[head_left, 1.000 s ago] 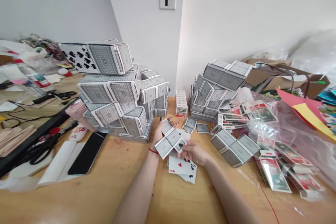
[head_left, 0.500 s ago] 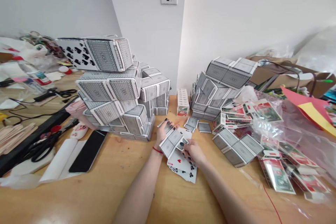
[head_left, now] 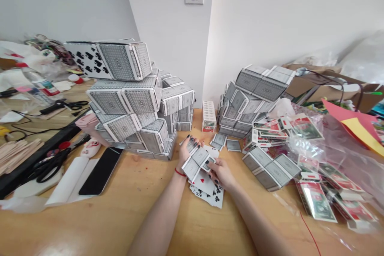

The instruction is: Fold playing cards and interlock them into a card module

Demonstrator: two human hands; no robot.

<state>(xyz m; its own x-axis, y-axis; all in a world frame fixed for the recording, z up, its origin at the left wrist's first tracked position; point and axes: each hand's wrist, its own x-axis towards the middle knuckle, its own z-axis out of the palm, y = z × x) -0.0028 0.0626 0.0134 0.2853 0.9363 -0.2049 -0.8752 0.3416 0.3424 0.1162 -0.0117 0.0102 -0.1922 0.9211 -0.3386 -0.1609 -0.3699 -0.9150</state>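
Near the middle of the table, a folded playing-card piece (head_left: 195, 166) with grey patterned backs is held between both hands. My left hand (head_left: 187, 151) wraps over its upper left side, dark-nailed fingers bent across it. At its right edge, my right hand (head_left: 222, 173) pinches a card flap; part of the fingers is hidden. Loose playing cards (head_left: 211, 198) lie face up beneath, a red heart and black clubs showing. Just beyond the hands are small folded card pieces (head_left: 218, 142). To the right rests a joined card block (head_left: 271, 168).
Stacked card-block structures rise at left (head_left: 126, 100) and right (head_left: 258, 84). Between them stands a row of card boxes (head_left: 209, 117). A black phone (head_left: 101, 171), scissors (head_left: 54, 168) and a white roll (head_left: 67, 180) lie left. Card packs (head_left: 316, 200) and plastic wrap clutter the right.
Both hands keep their hold on the card piece, with barely any movement. The loose cards beneath appear shifted slightly left.
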